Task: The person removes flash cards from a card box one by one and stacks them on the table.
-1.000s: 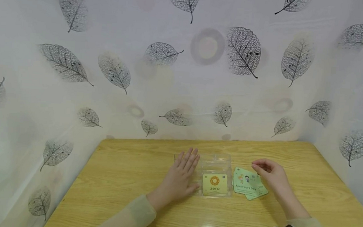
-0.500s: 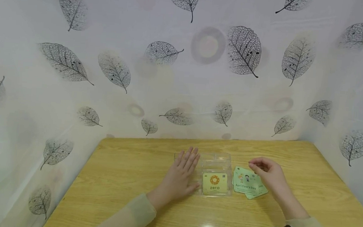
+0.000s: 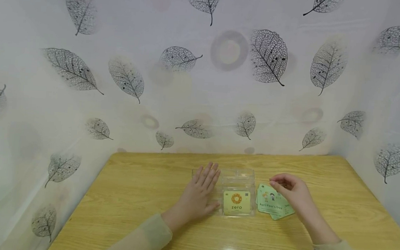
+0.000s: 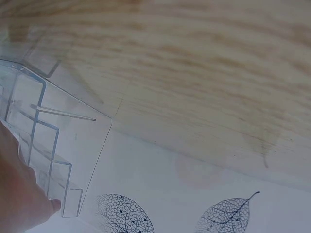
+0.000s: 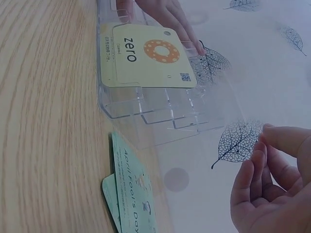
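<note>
The right grip (image 3: 294, 191), pinched on nothing visible, is edged toward the clear rack (image 3: 237, 184), where the left grip (image 3: 196, 196) is laid outstretched; green cards (image 3: 270, 204) alongside are unheld.

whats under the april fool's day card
A second green card pokes out beneath the April Fool's Day card, at its lower right in the head view. Most of that lower card's face is covered, so its full title and anything further underneath cannot be seen.
</note>
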A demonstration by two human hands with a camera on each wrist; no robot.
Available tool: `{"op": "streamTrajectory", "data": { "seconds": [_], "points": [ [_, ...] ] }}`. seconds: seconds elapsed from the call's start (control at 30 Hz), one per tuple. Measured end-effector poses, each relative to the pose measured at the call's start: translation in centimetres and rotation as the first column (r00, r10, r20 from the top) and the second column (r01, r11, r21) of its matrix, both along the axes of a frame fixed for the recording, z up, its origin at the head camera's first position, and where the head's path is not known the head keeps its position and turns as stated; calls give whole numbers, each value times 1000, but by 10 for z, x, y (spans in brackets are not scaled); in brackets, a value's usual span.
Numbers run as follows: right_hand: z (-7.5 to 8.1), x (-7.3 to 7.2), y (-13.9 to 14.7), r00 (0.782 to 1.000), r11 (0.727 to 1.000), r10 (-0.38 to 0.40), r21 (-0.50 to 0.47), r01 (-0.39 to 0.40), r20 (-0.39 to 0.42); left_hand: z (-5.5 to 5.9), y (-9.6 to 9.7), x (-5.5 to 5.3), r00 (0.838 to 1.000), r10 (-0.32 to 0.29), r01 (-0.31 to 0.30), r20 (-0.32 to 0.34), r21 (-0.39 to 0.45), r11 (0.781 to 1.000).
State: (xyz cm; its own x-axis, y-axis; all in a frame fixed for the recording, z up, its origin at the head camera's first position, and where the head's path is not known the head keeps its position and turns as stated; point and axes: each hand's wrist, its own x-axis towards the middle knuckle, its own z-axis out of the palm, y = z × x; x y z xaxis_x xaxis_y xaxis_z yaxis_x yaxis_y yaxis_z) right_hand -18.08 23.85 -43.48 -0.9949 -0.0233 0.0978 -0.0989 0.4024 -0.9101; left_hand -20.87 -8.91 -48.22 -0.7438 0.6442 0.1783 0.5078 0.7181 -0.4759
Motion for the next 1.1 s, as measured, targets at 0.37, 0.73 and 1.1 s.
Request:
{"op": "streamTrajectory", "data": {
  "seconds": [0.37, 0.73, 1.1],
  "points": [
    [1, 1, -9, 999, 1000, 29, 3, -29, -13, 0, 0, 0, 1000, 11, -11, 3, -15, 1000],
    [-2, 6, -19, 998, 998, 68, -2, -68, -10, -2, 0, -1, 1000, 7, -7, -1, -10, 1000],
    [-9, 4, -28, 995, 995, 95, 1, -95, -27, -4, 0, -1, 1000, 0, 0, -12, -7, 1000]
  ]
}}
